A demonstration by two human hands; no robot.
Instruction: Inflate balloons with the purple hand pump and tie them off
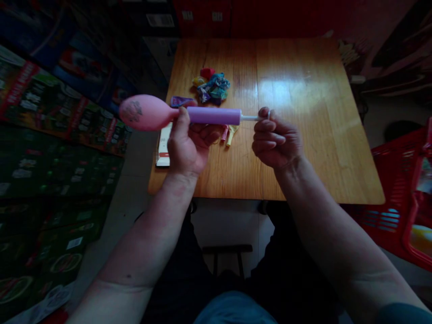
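Observation:
A purple balloon pump (216,115) is held level above the table, across my view. My left hand (191,141) is closed around its left end, the thumb on the neck of a pink balloon (146,112) fitted there. That balloon is partly inflated and bears a dark printed pattern. My right hand (276,137) grips the pump's handle at the right, with a length of white rod showing between handle and barrel. Under the pump, a pink and a yellow flat balloon (232,135) lie on the wood, partly hidden by my left hand.
On the wooden table (303,162) sit a pile of colourful uninflated balloons (214,85), a purple packet (181,101) and a phone-like item (163,146). A red basket (391,193) stands at the right, stacked cartons (67,166) at the left. A stool (227,249) is below.

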